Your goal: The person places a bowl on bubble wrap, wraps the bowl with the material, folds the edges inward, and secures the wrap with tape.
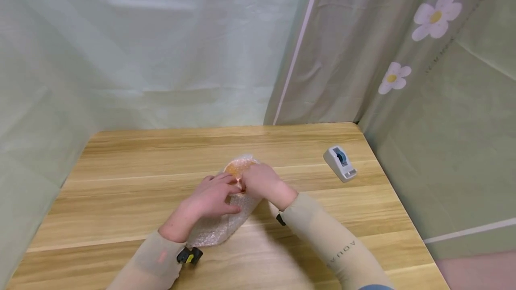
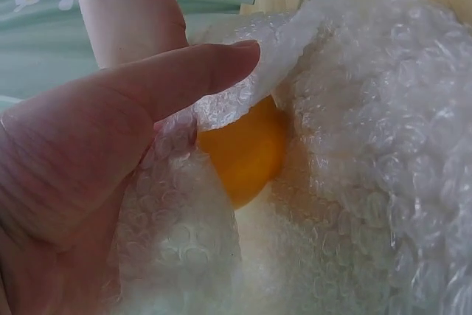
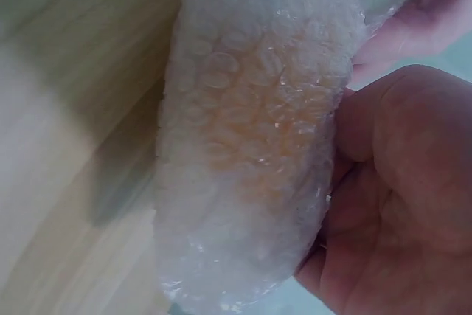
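Observation:
A sheet of clear bubble wrap (image 1: pixel 219 229) lies on the table, folded round a smooth, rounded orange object (image 2: pixel 247 156). That object shows through a gap in the left wrist view and as an orange blur in the right wrist view; the rest of it is hidden. My left hand (image 1: pixel 213 195) rests on the wrap with fingers spread, its thumb (image 2: pixel 199 71) straight along a flap. From the other side my right hand (image 1: pixel 264 185) curls its fingers and grips the far part of the bubble wrap beside the orange object. Its fingertips are mostly hidden.
A white tape dispenser (image 1: pixel 340 163) with a blue roll stands at the right of the wooden table (image 1: pixel 133 200), beyond my right hand. Pale green curtains (image 1: pixel 181 57) hang close behind the table and along its sides.

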A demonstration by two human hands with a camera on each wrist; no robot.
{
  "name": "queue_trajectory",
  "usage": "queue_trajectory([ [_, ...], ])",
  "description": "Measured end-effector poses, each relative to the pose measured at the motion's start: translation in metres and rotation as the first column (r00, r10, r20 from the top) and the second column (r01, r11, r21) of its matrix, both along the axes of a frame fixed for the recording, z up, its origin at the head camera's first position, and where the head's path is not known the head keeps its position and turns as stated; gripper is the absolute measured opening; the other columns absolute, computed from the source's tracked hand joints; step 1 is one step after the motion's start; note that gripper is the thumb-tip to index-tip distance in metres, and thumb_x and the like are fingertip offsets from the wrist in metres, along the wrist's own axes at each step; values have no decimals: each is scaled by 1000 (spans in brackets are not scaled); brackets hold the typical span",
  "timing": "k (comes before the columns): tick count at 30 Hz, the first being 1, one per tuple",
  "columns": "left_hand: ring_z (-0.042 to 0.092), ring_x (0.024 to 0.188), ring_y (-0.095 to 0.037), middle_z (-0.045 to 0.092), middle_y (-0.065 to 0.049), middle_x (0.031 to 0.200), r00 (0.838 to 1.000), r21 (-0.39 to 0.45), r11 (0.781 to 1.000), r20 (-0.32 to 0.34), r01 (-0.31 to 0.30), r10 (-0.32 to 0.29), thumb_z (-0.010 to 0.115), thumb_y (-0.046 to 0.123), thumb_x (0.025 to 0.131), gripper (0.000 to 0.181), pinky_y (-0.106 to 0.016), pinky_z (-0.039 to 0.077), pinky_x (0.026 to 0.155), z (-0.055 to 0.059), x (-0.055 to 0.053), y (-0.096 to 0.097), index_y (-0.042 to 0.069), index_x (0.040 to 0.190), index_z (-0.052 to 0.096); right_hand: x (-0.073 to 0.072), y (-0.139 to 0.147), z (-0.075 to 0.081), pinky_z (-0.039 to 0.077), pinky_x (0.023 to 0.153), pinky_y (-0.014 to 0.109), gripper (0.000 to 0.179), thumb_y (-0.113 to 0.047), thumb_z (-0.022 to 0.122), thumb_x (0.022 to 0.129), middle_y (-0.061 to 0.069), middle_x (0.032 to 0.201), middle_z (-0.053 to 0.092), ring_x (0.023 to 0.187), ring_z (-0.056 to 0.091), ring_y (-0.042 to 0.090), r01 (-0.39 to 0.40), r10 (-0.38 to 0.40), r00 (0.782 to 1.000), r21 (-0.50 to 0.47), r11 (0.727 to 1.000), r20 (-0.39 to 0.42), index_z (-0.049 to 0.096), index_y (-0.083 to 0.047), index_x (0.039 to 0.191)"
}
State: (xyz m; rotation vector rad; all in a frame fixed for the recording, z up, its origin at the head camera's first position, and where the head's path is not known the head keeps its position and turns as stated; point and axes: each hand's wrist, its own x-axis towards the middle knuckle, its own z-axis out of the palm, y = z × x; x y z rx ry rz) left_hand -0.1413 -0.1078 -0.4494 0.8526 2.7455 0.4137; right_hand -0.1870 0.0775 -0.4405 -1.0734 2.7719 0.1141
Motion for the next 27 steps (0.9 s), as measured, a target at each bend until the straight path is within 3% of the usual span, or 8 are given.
queue_trajectory([
  [6,44,149,-42,58,-16,153,1000,11,1000,1,21,-21,81,43,92,50,-73,35,115,-1,-1,-3,14,133,76,2,-8,5,62,80,38,28,-34,70,102,-7,91,76,90,73,15,39,-40,999,69,997,9,75,-25,76],
  [12,39,152,-45,56,-19,155,998,24,998,-2,58,-58,78,44,94,53,-74,33,115,-1,-2,-9,13,137,73,5,-14,5,61,88,40,25,-33,67,104,-4,101,78,96,73,17,70,-70,998,127,989,-5,76,-22,84],
  [16,37,154,-45,54,-20,157,995,50,995,-37,91,-89,76,44,97,53,-74,32,117,-5,-1,-15,12,138,71,5,-19,4,60,92,40,20,-33,65,104,-4,109,78,103,72,18,84,-84,996,139,987,-4,80,-23,96],
  [21,28,158,-45,45,-19,164,991,111,987,-67,120,-113,74,39,100,50,-70,26,123,-12,2,-22,10,140,70,5,-22,3,59,95,42,26,-39,64,106,-2,122,77,110,72,19,116,-120,993,130,985,20,81,-23,116],
  [27,19,161,-42,38,-13,169,994,206,972,-38,112,-107,71,33,104,57,-69,19,125,-12,12,-35,5,152,59,6,-25,1,60,93,43,28,-42,62,107,-2,119,78,105,74,21,149,-153,988,135,980,20,81,-22,113],
])
